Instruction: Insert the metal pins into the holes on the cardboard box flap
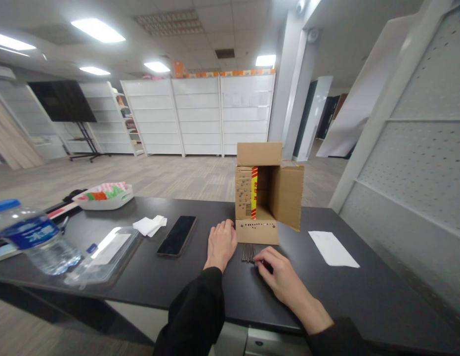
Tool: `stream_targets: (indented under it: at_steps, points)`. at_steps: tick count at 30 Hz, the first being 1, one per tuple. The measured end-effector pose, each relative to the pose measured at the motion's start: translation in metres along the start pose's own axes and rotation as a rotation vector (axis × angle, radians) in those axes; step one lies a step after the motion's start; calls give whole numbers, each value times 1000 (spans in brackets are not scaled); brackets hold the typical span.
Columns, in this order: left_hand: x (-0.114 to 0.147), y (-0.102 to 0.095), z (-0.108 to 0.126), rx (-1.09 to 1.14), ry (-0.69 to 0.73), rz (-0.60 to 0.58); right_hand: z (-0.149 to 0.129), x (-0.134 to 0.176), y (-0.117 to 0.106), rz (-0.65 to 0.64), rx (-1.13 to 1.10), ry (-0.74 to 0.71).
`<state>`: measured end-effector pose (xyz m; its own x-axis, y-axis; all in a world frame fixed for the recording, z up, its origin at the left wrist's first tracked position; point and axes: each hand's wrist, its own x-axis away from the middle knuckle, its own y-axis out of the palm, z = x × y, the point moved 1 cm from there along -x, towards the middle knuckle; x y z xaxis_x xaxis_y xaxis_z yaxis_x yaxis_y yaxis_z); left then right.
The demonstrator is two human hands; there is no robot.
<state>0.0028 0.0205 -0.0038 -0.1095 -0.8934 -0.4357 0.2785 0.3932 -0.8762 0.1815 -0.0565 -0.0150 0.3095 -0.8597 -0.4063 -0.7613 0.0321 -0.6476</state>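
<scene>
An opened cardboard box [257, 231] stands on the black table, its side flap swung out to the right. Holes dot its front flap, and round metal heads dot the panel left of the opening. In front of it lies a row of several thin nails [247, 252]. My right hand [276, 274] is at the row's right end, thumb and index finger pinched at a nail partly hidden by the fingertips. My left hand [221, 244] rests palm down on the table, fingers stretched forward beside the box's lower left edge, holding nothing visible.
Left of my hands lie a phone [177, 236], a crumpled tissue [150, 225], a clear plastic case [107, 254] and a water bottle [37, 237]. A white basket [104, 200] stands farther back. A white paper [333, 248] lies right, near the perforated panel [418, 183].
</scene>
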Motion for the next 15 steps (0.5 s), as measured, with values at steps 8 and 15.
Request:
stream_targets:
  at_steps: [8, 15]
  points:
    - [0, -1, 0, 8, -3, -3, 2, -1, 2, -43, 55, 22]
    - [0, -1, 0, 10, -8, -15, 5, -1, 5, -64, 98, 9]
